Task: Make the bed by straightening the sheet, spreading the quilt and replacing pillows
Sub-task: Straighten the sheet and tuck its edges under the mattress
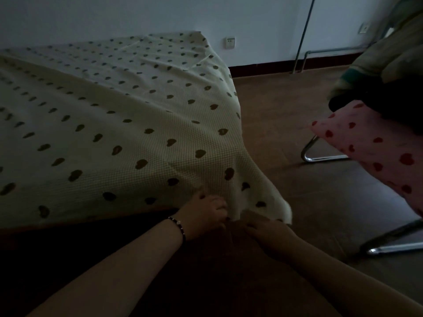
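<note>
Nearest to us, at six o'clock, both bare forearms reach toward the near corner of the bed. Our left hand (203, 213), with a beaded bracelet (177, 226) at the wrist, has its fingers curled shut on the hem of the sheet (119, 115), pinching a fold of it. Our right hand (266, 232) sits just beside, at about five o'clock, under the drooping corner flap; it is too dark there for us to tell whether its fingers are closed on cloth or only touching it.

We judge the sheet light, soft and limp, a waffle-textured cream fabric with dark heart shapes. It will slide and wrinkle easily, so we would hold it by the hem at the corner and pull evenly rather than tug from the middle.

From the hands the sheet runs up toward eleven o'clock, covering the whole mattress, with slight creases near the far corner at twelve.

At three o'clock a pink pillow (375, 145) with red hearts rests on a metal-framed chair (320, 156), and what looks like the quilt (389, 65), an olive bundle, is piled above it at two o'clock. Neither is on the bed yet.
</note>
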### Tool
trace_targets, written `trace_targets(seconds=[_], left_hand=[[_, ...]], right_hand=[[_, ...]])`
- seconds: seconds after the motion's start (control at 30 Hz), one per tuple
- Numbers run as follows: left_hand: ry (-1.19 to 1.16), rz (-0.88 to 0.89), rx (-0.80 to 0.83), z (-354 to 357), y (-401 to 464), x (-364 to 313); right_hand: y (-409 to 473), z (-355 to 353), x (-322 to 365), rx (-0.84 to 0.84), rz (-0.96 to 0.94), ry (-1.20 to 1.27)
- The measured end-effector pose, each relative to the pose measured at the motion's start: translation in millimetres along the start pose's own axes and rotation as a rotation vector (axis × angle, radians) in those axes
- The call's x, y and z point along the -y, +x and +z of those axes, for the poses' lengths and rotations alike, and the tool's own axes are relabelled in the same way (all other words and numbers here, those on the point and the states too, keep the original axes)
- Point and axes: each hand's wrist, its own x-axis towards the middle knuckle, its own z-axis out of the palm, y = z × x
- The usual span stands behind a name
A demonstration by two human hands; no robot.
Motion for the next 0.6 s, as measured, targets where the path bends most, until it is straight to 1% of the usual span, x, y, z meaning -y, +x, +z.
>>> trace_targets(seconds=[0.03,0.1,0.17,0.23,0.27,0.33,0.37,0.43,0.5,0.6], left_hand=[[-0.011,0.001,-0.023,1,-2,2],[0.051,0.028,-0.225,3,-8,10],[0.128,0.000,-0.392,-1,-18,26],[0.151,-0.100,-0.430,-11,-28,42],[0.122,-0.178,-0.427,-20,-34,49],[0.056,-0.344,-0.386,-30,-49,66],[0.047,-0.420,-0.351,-34,-59,72],[0.072,-0.570,-0.265,-42,-90,86],[0.101,-0.650,-0.245,-48,-116,96],[0.159,-0.722,-0.203,-43,-171,112]], right_hand=[[2,0,-1,-0.052,-0.019,-0.023],[15,-2,-6,-0.148,-0.032,-0.068],[44,-16,-2,-0.233,-0.079,-0.071],[77,-39,9,-0.366,-0.126,-0.035],[96,-54,18,-0.448,-0.167,-0.025],[128,-79,39,-0.541,-0.185,-0.025],[142,-87,48,-0.552,-0.162,-0.039],[171,-97,72,-0.457,-0.099,-0.014],[188,-95,84,-0.310,-0.028,0.023],[205,-86,109,-0.198,-0.072,-0.003]])
